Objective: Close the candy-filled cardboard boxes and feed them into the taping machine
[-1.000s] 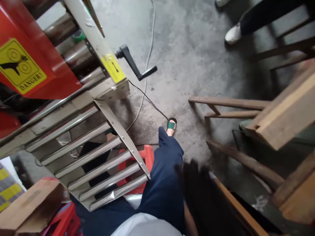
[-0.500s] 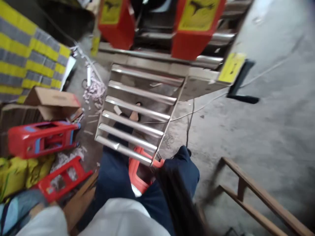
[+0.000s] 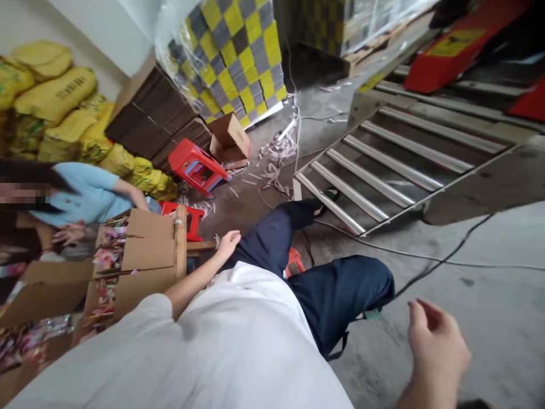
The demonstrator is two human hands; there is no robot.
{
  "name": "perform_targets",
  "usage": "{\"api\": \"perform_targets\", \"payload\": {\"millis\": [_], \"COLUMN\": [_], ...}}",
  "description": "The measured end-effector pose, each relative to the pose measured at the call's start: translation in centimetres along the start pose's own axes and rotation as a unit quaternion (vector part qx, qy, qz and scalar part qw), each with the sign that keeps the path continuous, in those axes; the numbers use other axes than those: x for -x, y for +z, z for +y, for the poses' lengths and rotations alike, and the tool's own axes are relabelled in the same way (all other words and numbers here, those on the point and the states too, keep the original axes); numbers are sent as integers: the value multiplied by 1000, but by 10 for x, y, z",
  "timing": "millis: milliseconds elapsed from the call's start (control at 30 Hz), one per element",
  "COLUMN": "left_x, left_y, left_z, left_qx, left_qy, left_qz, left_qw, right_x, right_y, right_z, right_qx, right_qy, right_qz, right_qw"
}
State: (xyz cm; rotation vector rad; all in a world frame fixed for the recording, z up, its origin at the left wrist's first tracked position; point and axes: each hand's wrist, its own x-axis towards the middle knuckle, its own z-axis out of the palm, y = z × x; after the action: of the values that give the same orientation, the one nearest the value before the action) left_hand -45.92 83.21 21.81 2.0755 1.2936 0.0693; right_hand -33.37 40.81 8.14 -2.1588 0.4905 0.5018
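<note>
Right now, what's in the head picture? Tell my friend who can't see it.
Someone in a white T-shirt and navy trousers looks down, left hand near their lap, right hand over the grey floor. At right is a metal roller conveyor; at left, a co-worker is beside open cardboard boxes of colourful packets.

Workshop or packing area: roller conveyor (image 3: pixel 398 165) is standing by red machinery (image 3: pixel 455 48), yellow sacks (image 3: pixel 57 96) are piling up, open cartons (image 3: pixel 142 247) are holding small wrapped items.
</note>
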Motion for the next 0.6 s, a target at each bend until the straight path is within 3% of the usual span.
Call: {"api": "perform_targets", "payload": {"millis": [67, 133, 233, 367, 433, 533, 600], "left_x": [27, 55, 92, 121, 123, 100, 77], "left_y": [-18, -36, -61, -111, -159, -260, -328], "left_z": [-3, -6, -9, 18, 44, 70, 67], "left_qx": [41, 66, 64, 56, 32, -34, -79], "left_qy": [52, 123, 162, 199, 270, 363, 323], "left_qz": [14, 59, 177, 250, 284, 386, 482], "left_qw": [998, 988, 969, 946, 919, 847, 811], "right_x": [-4, 9, 60, 142, 177, 217, 240], "right_y": [15, 41, 88, 143, 162, 184, 197], "right_z": [-56, -122, -211, -282, -303, -329, -346], "right_qx": [-76, -118, -108, -25, 18, 60, 77], "right_qy": [-112, -240, -402, -549, -580, -602, -617], "right_qz": [-46, -165, -311, -420, -455, -482, -488], "right_qw": [990, 949, 854, 723, 675, 634, 612]}}
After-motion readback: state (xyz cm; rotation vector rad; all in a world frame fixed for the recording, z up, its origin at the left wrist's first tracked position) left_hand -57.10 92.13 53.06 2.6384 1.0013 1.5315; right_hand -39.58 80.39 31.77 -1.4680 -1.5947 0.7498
